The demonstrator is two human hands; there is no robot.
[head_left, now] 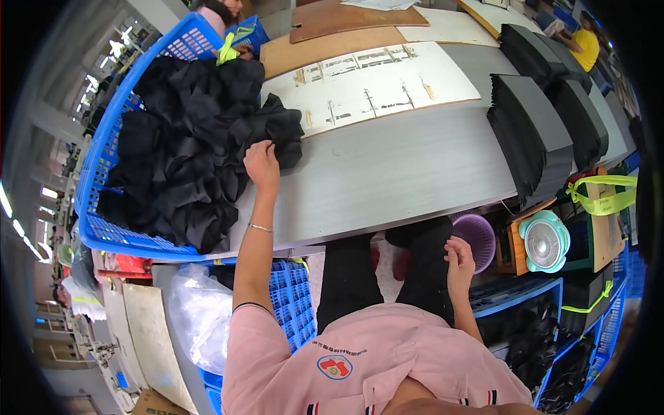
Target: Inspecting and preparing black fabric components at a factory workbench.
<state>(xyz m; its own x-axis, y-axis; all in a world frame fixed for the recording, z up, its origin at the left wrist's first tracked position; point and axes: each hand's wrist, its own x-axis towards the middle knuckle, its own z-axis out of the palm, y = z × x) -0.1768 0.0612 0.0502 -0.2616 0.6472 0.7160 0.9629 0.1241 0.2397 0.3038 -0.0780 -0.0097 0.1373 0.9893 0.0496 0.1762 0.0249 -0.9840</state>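
A heap of black fabric pieces (187, 124) fills a blue plastic basket (104, 155) at the left and spills over onto the grey table (387, 159). My left hand (263, 162) reaches to the right edge of this heap, its fingers closed on a black fabric piece (280, 128); the fingertips are partly hidden by the cloth. By my right thigh, below the table's front edge, my right hand (459, 264) hangs with loosely bent fingers somewhat apart and nothing seen in it.
Stacks of black flat pieces (532, 131) stand on the table's right. A stained white board (387, 86) lies at the back. Below are a purple bin (476, 242), a small turquoise fan (545, 241) and blue crates (290, 297). A person in yellow (586, 50) sits far right.
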